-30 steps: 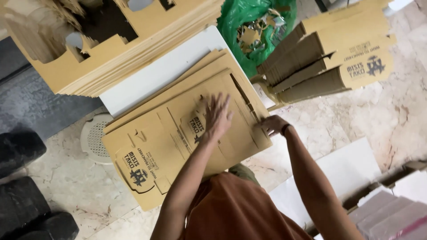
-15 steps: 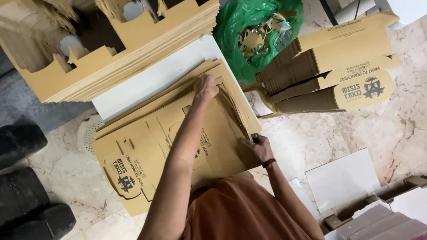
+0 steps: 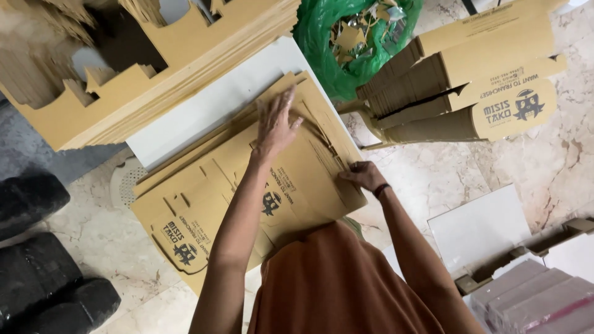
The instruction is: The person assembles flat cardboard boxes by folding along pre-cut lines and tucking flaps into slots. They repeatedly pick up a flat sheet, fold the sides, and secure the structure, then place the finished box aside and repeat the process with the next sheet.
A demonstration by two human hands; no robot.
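Observation:
A pile of flat brown die-cut cardboard box blanks [image 3: 204, 198] with dark printed marks lies in front of me on a white board [image 3: 210, 105]. My left hand [image 3: 275, 124] rests palm-down with fingers spread on the far part of the top blank. My right hand [image 3: 362, 176] pinches the right edge of the same top blank, fingers curled over it. Both forearms reach out over my orange-brown shirt [image 3: 340, 284].
A tall stack of unprinted cut cardboard [image 3: 167, 55] stands at the upper left. A green plastic bag [image 3: 346, 43] of cardboard scraps lies beyond the pile. Folded printed boxes [image 3: 476, 86] are stacked at the right. Black bags [image 3: 37, 272] lie at the left, white panels [image 3: 476, 229] at the lower right.
My left hand slid from the middle of the top blank toward its far edge. My right hand stayed on the blank's right edge. The view shifted slightly.

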